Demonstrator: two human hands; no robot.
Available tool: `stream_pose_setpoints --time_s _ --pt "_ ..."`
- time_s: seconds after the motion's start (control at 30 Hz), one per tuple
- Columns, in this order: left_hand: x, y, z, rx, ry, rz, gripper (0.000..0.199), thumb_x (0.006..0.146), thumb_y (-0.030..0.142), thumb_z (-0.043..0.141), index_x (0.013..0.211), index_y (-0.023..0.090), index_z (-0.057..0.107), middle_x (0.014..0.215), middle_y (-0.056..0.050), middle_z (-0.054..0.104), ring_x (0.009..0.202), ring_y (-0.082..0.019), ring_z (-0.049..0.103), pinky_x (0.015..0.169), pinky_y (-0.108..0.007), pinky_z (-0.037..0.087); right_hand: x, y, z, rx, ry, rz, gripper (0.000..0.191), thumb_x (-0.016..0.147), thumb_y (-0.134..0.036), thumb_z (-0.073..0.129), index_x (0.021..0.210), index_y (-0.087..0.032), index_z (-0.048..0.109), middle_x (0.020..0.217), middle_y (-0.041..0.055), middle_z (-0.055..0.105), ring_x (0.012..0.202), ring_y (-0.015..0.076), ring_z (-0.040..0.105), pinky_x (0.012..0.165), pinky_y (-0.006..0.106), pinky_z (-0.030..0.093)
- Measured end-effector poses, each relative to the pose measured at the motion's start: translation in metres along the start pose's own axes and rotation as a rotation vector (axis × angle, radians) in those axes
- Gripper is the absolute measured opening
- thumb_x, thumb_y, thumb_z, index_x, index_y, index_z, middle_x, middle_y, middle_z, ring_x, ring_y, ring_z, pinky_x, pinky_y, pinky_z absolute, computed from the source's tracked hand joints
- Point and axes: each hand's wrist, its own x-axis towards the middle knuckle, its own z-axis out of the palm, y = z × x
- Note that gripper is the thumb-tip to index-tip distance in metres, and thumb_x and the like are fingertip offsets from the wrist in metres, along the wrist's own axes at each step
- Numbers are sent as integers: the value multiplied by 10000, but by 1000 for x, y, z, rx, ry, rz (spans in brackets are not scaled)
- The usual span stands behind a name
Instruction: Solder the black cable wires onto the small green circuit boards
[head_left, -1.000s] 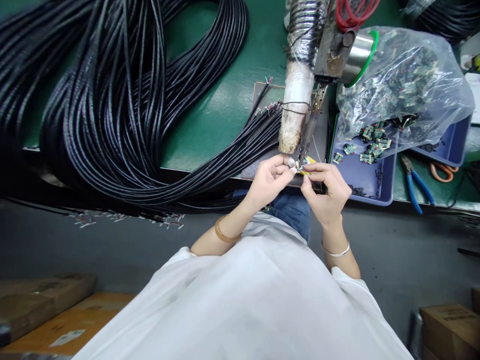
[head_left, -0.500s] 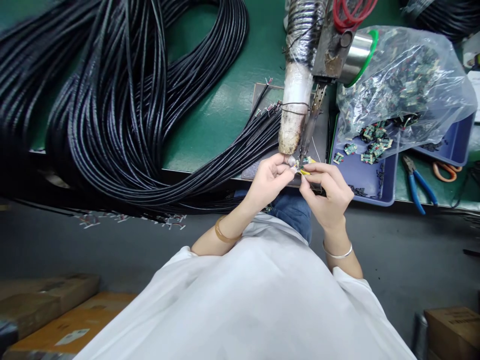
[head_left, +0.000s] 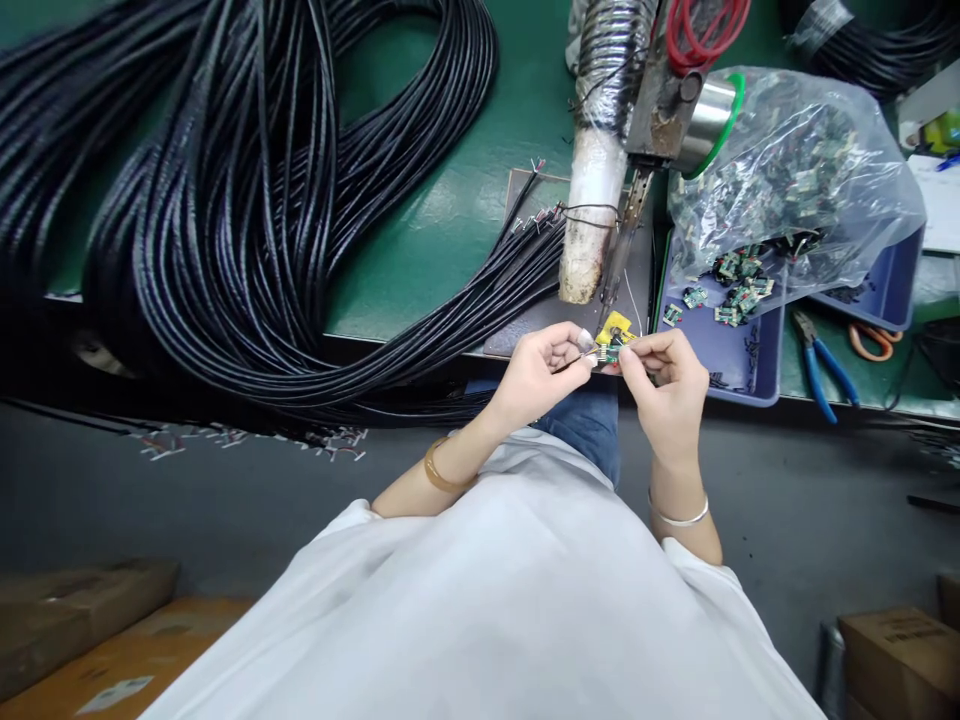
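Note:
My left hand (head_left: 534,376) is closed in a pinch on thin wire ends, at the left edge of a small green circuit board (head_left: 608,354). From the right, my right hand (head_left: 670,383) grips that board between thumb and fingertips, which partly cover it. Just beyond the board lies a yellow piece (head_left: 616,326), touching or close to the tip of a soldering iron (head_left: 630,225) that points down from above. Left of the iron hangs a whitish, taped tube (head_left: 590,215) with a scorched end. Where the wires run under my left hand is hidden.
Black cables (head_left: 300,200) cover the left of the green table (head_left: 420,250). A solder spool (head_left: 709,125) sits beside the iron. At right, a purple tray (head_left: 739,370) holds loose boards under a clear bag (head_left: 810,170); pliers (head_left: 825,370) and orange-handled scissors (head_left: 874,343) lie farther right.
Both hands have drawn slightly toward my body, bringing the board away from the iron's tip. The yellow piece, mostly covered before, is now exposed. The right fingers have curled in more.

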Motion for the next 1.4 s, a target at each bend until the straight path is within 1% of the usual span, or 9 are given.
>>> stream_pose_setpoints --time_s 0.13,0.2,0.33,0.57,0.73,0.97,1.17,1.3,1.4 --pt "-4 1 -6 -90 51 71 156 773 253 733 804 134 637 594 36 589 485 -41 466 477 -169 361 -5 5 -2 260 -138 172 209 855 -354 737 813 -217 584 728 -51 683 558 113 697 587 236 587" --pt "-5 0 -8 -113 14 42 189 794 285 738 842 125 649 588 23 621 436 -34 440 425 -168 329 -9 2 -4 207 -71 171 172 869 -358 723 849 -216 628 694 -49 697 499 104 663 522 221 549" --pt "-7 -1 -8 -135 -46 -32 220 797 305 747 851 121 639 575 15 642 394 -26 416 384 -153 313 -18 -9 -6 -102 163 -48 149 930 -328 645 1006 -251 749 657 -39 690 454 75 565 449 218 428" --pt "-11 0 -7 -114 -109 -53 207 831 300 723 791 125 620 568 11 643 379 -22 433 378 -139 337 -21 -10 -2 -185 -89 -54 227 960 -321 596 1087 -257 773 692 -31 720 444 67 516 472 231 422" --pt "-13 -3 -5 -103 -89 -64 260 828 356 742 807 138 602 584 3 658 372 -36 466 370 -149 366 -25 -7 -5 -267 39 -136 237 954 -286 605 1131 -263 762 744 -13 745 462 79 518 492 249 431" --pt "-8 -6 -5 -109 -45 -42 280 850 391 724 838 132 617 590 13 641 375 -27 427 368 -153 324 -31 -2 -4 -474 -35 -403 275 940 -184 606 1180 -236 730 672 -19 705 503 86 566 564 238 484" --pt "-3 -7 -3 -122 1 -29 234 780 316 775 761 139 622 515 61 525 424 -30 422 409 -150 296 -30 -3 -5 -237 242 -212 207 938 -206 612 1138 -253 637 782 -36 748 579 116 706 572 241 566" --pt "0 -9 -1 -92 18 -17 191 756 261 764 738 140 617 534 53 537 449 -38 445 433 -157 311 -22 -7 0 -237 115 -168 26 904 -200 661 907 -225 653 1044 30 782 814 153 777 703 247 623" --pt "2 -8 -1 -45 26 -34 182 765 269 747 731 139 626 517 48 533 443 -44 438 445 -170 319 -14 -7 5 -239 27 -132 58 896 -204 656 839 -215 648 1116 63 774 915 180 770 740 272 634"
